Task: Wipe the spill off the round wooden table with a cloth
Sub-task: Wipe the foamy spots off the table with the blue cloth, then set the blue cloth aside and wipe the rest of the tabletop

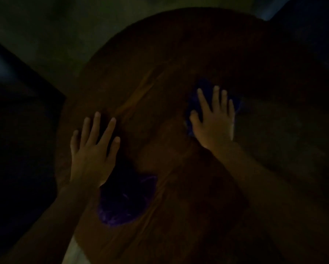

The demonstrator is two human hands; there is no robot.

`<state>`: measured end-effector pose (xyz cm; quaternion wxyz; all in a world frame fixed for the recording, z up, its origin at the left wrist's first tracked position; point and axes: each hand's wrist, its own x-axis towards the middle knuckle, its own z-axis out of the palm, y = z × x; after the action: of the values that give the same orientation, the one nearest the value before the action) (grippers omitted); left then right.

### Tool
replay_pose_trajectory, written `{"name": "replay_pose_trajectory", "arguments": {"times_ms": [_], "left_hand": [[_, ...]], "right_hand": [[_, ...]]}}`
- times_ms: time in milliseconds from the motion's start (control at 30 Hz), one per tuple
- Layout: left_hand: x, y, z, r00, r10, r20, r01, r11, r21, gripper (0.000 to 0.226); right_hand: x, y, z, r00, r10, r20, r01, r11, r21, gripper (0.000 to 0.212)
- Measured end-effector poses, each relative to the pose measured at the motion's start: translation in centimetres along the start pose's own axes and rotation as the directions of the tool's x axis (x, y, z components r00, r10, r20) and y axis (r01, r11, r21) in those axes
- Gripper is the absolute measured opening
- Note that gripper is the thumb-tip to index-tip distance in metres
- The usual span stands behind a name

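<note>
Two flat hands on the dim round table [178, 54].
Right hand [214, 122] presses the blue cloth [203, 88], fingers spread; left hand [92, 149] splayed, holding nothing (wood beneath).

Round table [178, 54]: dark brown wood, streaky grain, faint sheen in dim light. Cloth [204, 90] under right hand [214, 122]: blue, soft fabric, matt. Purple object [121, 202]: material unclear.

Open table [207, 54] beyond both hands — dark purple bundle [125, 199] near the front edge.
</note>
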<state>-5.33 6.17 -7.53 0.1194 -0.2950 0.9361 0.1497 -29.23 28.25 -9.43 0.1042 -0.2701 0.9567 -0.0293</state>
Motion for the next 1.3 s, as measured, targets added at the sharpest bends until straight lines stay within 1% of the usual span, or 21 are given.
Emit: {"name": "replay_pose_trajectory", "arguments": {"times_ms": [100,233,400,500,567,633,700,767,833,900,933,967,1000,1067,1100,1133,1167,1200,1233,1267,1300], "left_hand": [[-2.6,-5.3,-0.4,0.994,-0.109,0.009,0.109,0.994,0.009,0.066],[-5.6,-9.8,0.1,0.993,-0.105,0.056,0.103,0.994,0.043,0.066],[-6.6,-10.9,1.0,0.994,-0.099,0.053,0.098,0.995,0.019,0.064],[-6.9,-10.7,1.2,0.998,-0.05,0.032,0.049,0.999,0.023,0.064],[-6.9,-10.7,1.5,1.0,-0.018,0.021,0.017,0.999,0.04,0.064],[-6.8,-9.8,1.9,0.999,0.032,0.033,-0.034,0.997,0.073,0.064],[-7.1,-9.2,2.1,0.997,0.034,0.073,-0.038,0.998,0.05,0.063],[-5.4,-2.7,5.7,0.99,0.107,0.094,-0.116,0.989,0.097,0.063],[-5.9,-2.8,5.4,0.994,0.026,0.103,-0.034,0.996,0.079,0.065],[-6.6,-2.1,5.2,0.994,0.012,0.109,-0.02,0.998,0.068,0.065],[-7.0,-1.3,4.9,0.992,0.04,0.123,-0.047,0.997,0.055,0.065],[-6.8,1.1,5.9,0.986,0.08,0.146,-0.088,0.995,0.048,0.065],[-6.5,3.5,7.0,0.979,0.088,0.186,-0.095,0.995,0.025,0.064],[-7.0,5.3,7.2,0.981,0.073,0.18,-0.075,0.997,0.006,0.064],[-6.9,6.0,6.9,0.982,0.055,0.178,-0.063,0.997,0.038,0.065],[-6.7,6.2,6.7,0.985,0.041,0.167,-0.053,0.996,0.067,0.066],[-6.6,6.0,6.4,0.985,0.03,0.171,-0.044,0.996,0.082,0.066],[-6.5,5.7,5.9,0.984,0.018,0.176,-0.033,0.996,0.083,0.066],[-6.4,5.3,5.2,0.986,0.007,0.165,-0.02,0.997,0.076,0.066],[-6.3,4.7,4.8,0.991,0.008,0.133,-0.018,0.997,0.076,0.065],[-6.3,4.2,4.6,0.995,0.011,0.096,-0.019,0.996,0.084,0.065]], "right_hand": [[0.4,-9.2,0.4,0.991,-0.129,0.033,0.129,0.992,0.019,0.066],[-0.5,-20.7,1.1,0.979,-0.186,0.084,0.183,0.982,0.047,0.067],[-0.8,-26.4,1.8,0.978,-0.163,0.128,0.16,0.987,0.034,0.07],[-2.9,-26.3,0.7,0.977,-0.183,0.111,0.168,0.977,0.13,0.08],[-7.3,-25.4,-0.2,0.947,-0.308,0.087,0.292,0.943,0.157,0.083],[-13.6,-22.7,-0.2,0.902,-0.413,0.129,0.398,0.909,0.126,0.082],[-17.7,-20.0,1.6,0.867,-0.467,0.176,0.47,0.882,0.026,0.082],[-19.5,-11.6,4.6,0.893,-0.386,0.232,0.403,0.915,-0.027,0.084],[-19.7,-10.4,5.1,0.821,-0.514,0.25,0.532,0.847,-0.005,0.079],[-18.8,-8.2,3.7,0.674,-0.671,0.309,0.686,0.724,0.074,0.073],[-16.9,-6.2,3.2,0.627,-0.727,0.279,0.744,0.665,0.06,0.073],[-14.1,-2.4,3.3,0.633,-0.725,0.272,0.744,0.667,0.048,0.075],[-10.9,1.4,3.4,0.695,-0.665,0.273,0.685,0.728,0.028,0.078],[-4.6,5.9,2.2,0.89,-0.421,0.175,0.429,0.903,-0.01,0.083],[-1.7,7.2,1.0,0.956,-0.255,0.144,0.256,0.967,0.012,0.084],[1.1,7.7,-0.2,0.986,-0.088,0.142,0.083,0.996,0.036,0.083],[3.5,7.4,-1.1,0.988,0.06,0.144,-0.069,0.996,0.06,0.081],[5.4,6.1,-1.7,0.982,0.149,0.116,-0.156,0.986,0.06,0.078],[6.6,4.0,-2.0,0.982,0.178,0.064,-0.181,0.982,0.053,0.076],[6.9,1.6,-2.1,0.991,0.134,-0.016,-0.133,0.989,0.061,0.075],[6.1,-0.8,-2.0,0.995,0.016,-0.099,-0.009,0.998,0.067,0.071]]}}
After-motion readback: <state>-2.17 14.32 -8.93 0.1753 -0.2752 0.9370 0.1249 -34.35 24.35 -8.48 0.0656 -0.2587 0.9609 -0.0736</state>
